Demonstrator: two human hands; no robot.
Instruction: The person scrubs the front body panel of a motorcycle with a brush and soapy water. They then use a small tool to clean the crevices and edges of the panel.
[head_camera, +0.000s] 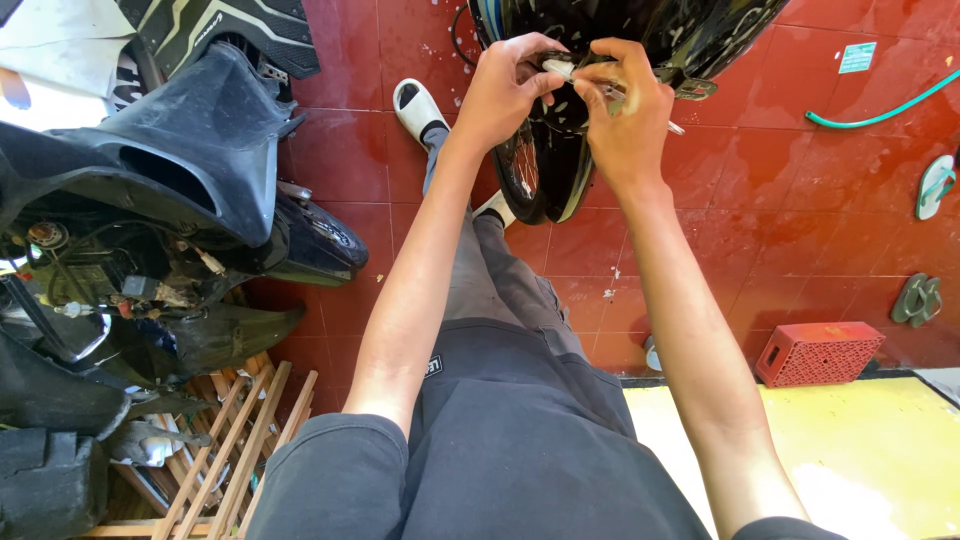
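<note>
I pinch a small pale part (560, 68) in my left hand (503, 90) against the black motorcycle fender (560, 170); my right hand (625, 110) grips a thin metal tool (672, 127) beside it, fitting apparently unfinished.

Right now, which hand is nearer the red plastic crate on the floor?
Right. The right hand is up at the black motorcycle fender, above and left of the red crate; the left hand is further left.

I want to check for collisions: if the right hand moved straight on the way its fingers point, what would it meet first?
Probably the left hand: the right hand points left at it, both pinching a small pale part. Depth is unclear.
</note>
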